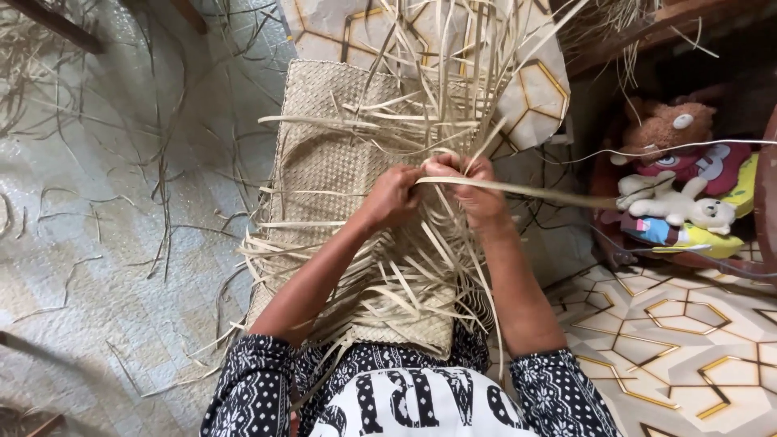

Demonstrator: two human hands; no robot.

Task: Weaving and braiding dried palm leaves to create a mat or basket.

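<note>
hands meet at frame centre over a woven mat (340, 154). left hand (395, 197) curled shut, pinching loose strips (421, 267) at the mat's edge. right hand (473, 190) closed on one long strip (550, 193) running right. plush toys (676, 162) at right edge.

Pale patterned floor covering (97, 267) at left, strewn with dry strands (162, 194); hexagon-patterned floor (688, 340) at right; plush toys (672, 170) beside dark wooden furniture (647, 32).
</note>
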